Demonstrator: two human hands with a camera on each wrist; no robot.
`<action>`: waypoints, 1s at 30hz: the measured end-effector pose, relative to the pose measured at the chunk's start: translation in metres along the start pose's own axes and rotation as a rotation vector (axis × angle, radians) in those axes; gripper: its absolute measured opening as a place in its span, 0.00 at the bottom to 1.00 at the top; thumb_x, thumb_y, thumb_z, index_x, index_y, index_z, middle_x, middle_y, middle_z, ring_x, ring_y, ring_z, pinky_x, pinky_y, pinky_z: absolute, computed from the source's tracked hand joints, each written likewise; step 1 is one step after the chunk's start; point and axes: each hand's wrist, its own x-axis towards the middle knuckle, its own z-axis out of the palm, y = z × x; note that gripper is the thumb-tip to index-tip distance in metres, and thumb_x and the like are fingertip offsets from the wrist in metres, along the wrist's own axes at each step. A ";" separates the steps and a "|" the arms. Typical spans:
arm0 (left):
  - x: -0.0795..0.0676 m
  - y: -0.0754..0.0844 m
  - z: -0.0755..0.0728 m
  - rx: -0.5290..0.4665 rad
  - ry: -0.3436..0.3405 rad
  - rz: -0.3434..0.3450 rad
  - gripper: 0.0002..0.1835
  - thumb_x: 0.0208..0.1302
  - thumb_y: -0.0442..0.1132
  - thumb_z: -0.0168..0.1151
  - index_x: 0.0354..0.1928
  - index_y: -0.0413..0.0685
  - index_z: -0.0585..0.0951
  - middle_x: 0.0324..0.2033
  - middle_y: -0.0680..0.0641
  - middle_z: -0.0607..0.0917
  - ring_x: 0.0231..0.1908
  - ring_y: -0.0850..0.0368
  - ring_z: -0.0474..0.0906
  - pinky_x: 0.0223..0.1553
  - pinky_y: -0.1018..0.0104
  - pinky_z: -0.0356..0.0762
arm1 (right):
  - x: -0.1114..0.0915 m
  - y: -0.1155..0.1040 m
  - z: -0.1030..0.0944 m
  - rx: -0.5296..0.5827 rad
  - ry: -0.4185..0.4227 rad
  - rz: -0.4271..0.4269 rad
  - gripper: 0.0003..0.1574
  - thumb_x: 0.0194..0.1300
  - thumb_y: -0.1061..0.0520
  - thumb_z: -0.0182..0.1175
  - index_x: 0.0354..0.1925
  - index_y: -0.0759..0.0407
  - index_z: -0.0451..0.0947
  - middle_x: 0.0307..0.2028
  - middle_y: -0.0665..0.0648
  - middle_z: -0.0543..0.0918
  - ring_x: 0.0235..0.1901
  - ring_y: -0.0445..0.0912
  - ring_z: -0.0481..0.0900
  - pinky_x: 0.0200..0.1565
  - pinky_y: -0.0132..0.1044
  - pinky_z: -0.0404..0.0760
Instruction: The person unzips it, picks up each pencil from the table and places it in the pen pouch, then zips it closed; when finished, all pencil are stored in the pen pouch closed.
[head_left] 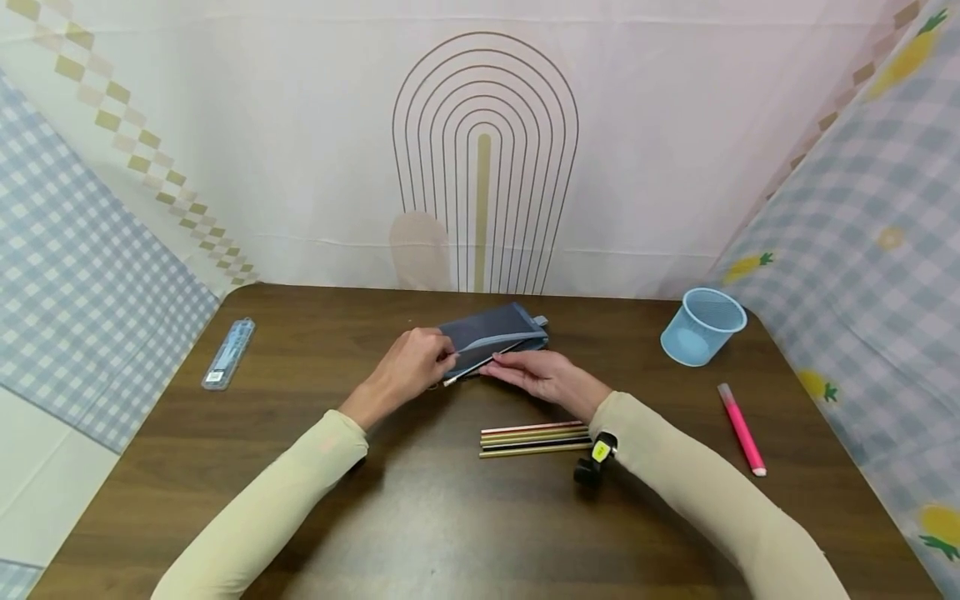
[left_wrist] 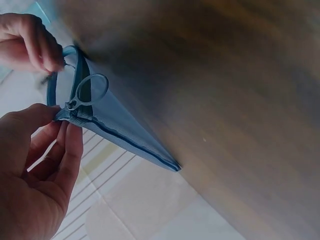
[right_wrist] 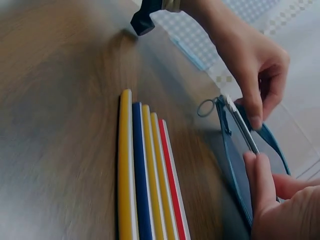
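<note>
My left hand [head_left: 405,371] pinches the upper edge of a blue zippered pencil pouch [head_left: 483,327], holding its mouth apart; a ring-shaped zipper pull [left_wrist: 93,88] hangs at the near corner. The right hand [head_left: 543,377] holds a slim dark pencil [right_wrist: 242,124] with a pale end, pinched between thumb and fingers. That pencil slants along the pouch's opening, its pale end toward the left hand and its other end overlapping the pouch. In front of the right hand, several pencils [right_wrist: 141,172] in yellow, dark blue and red lie side by side on the wooden table [head_left: 420,517].
A light blue mesh cup [head_left: 693,337] stands at the back right. Nearer on that side lies a pink marker [head_left: 742,429]. A flat, clear-and-blue packet [head_left: 228,354] lies at the far left. Patterned cloths hang behind the table and at both sides.
</note>
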 end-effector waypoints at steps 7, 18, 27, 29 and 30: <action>0.000 0.004 0.003 -0.007 -0.028 -0.003 0.04 0.61 0.35 0.70 0.29 0.43 0.87 0.24 0.50 0.83 0.25 0.60 0.75 0.30 0.65 0.77 | 0.014 0.007 0.012 0.065 0.073 -0.050 0.30 0.73 0.72 0.49 0.71 0.73 0.62 0.62 0.76 0.74 0.63 0.57 0.77 0.57 0.34 0.78; 0.001 0.002 0.001 -0.012 0.002 -0.026 0.03 0.60 0.35 0.71 0.30 0.43 0.88 0.25 0.50 0.83 0.26 0.59 0.76 0.31 0.65 0.78 | 0.005 0.009 0.010 -0.017 -0.004 -0.078 0.30 0.74 0.73 0.46 0.72 0.75 0.58 0.60 0.78 0.76 0.60 0.56 0.81 0.57 0.32 0.78; 0.001 -0.003 -0.004 -0.019 0.031 -0.020 0.04 0.62 0.35 0.70 0.30 0.42 0.88 0.25 0.49 0.83 0.25 0.59 0.76 0.31 0.64 0.78 | -0.040 -0.003 -0.015 -1.007 -0.117 -0.426 0.16 0.71 0.65 0.59 0.53 0.74 0.80 0.41 0.64 0.89 0.35 0.43 0.88 0.42 0.36 0.87; 0.000 -0.003 -0.005 -0.021 0.033 -0.020 0.04 0.62 0.35 0.69 0.30 0.42 0.88 0.25 0.49 0.83 0.26 0.59 0.76 0.31 0.64 0.78 | -0.050 -0.005 -0.022 -1.418 -0.145 -0.584 0.10 0.69 0.62 0.63 0.45 0.68 0.86 0.35 0.58 0.90 0.31 0.39 0.85 0.37 0.35 0.86; 0.000 -0.004 -0.006 -0.022 0.031 -0.022 0.04 0.62 0.35 0.69 0.31 0.42 0.88 0.26 0.49 0.83 0.26 0.59 0.76 0.31 0.64 0.78 | -0.055 -0.005 -0.025 -1.590 -0.162 -0.656 0.08 0.67 0.61 0.65 0.41 0.64 0.87 0.33 0.55 0.89 0.30 0.38 0.83 0.35 0.33 0.84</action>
